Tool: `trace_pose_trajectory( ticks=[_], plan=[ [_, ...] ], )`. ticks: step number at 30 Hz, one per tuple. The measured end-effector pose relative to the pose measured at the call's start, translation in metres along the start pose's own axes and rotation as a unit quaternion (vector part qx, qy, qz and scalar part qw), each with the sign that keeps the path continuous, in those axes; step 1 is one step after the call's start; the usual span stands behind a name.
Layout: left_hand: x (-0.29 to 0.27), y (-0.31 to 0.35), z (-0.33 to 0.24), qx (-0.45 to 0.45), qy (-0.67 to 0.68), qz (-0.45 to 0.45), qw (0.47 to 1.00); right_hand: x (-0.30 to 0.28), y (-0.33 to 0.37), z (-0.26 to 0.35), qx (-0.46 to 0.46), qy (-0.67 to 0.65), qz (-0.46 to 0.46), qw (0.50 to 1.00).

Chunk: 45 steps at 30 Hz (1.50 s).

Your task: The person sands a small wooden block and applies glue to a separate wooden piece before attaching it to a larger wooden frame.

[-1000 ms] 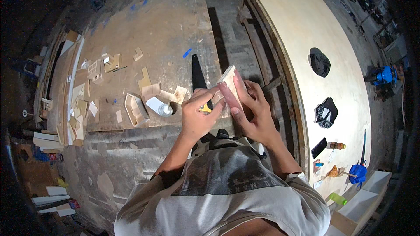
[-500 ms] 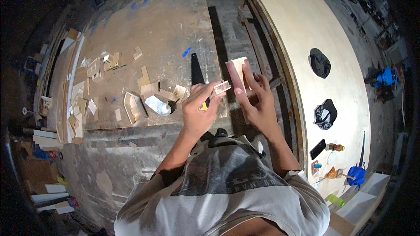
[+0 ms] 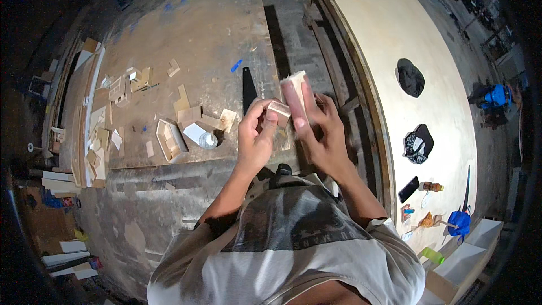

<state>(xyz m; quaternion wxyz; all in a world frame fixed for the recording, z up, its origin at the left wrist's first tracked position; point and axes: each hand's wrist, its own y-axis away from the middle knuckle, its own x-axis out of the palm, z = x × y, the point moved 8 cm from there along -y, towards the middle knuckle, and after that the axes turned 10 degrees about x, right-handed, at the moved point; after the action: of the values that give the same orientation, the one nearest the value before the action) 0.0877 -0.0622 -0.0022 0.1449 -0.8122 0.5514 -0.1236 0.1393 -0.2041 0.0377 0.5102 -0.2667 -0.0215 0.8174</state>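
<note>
Pale small block [image 3: 276, 112] pinched in left hand [image 3: 255, 136] | pink-sided block [image 3: 293, 98] gripped in right hand [image 3: 327, 142] | both by brown tabletop's [image 3: 226, 39] near right corner | small block newly turned, so angled differently to other; contact unclear

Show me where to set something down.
Bare: the pale table beyond the farther dark cap, and between it and the nearer cap; the brown table, mostly, beyond the blue scrap. Crowded: the pale table's near end, around the phone and blue bundle; the brown table's near edge, around the open wooden box.
</note>
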Motion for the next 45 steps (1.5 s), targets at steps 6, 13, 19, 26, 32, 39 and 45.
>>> trace_pose_trajectory(
  ticks=[6,13,19,26,32,39,45],
  plan=[
    [0.003,0.001,0.003,-0.046,0.086,-0.024,0.995,-0.001,0.006,0.012,-0.043,0.059,0.012,0.997],
    [0.0,-0.005,0.013,-0.068,0.127,-0.028,0.989,0.002,-0.004,0.016,-0.04,0.064,0.019,0.997],
    [0.0,0.004,0.016,-0.116,0.271,-0.066,0.953,-0.017,-0.015,-0.002,0.056,0.029,-0.015,0.998],
    [0.01,0.006,0.009,-0.184,0.308,-0.108,0.927,0.013,0.005,0.028,-0.091,0.066,0.012,0.994],
    [-0.01,0.0,0.002,-0.095,0.128,-0.096,0.982,0.019,0.001,0.028,-0.049,0.006,-0.019,0.999],
    [-0.018,-0.002,-0.035,0.141,-0.115,-0.102,0.978,0.019,0.003,0.022,0.067,-0.073,0.04,0.994],
    [-0.017,-0.006,-0.04,0.157,-0.166,-0.096,0.969,0.019,0.003,0.026,0.061,-0.047,0.047,0.996]
  ],
)
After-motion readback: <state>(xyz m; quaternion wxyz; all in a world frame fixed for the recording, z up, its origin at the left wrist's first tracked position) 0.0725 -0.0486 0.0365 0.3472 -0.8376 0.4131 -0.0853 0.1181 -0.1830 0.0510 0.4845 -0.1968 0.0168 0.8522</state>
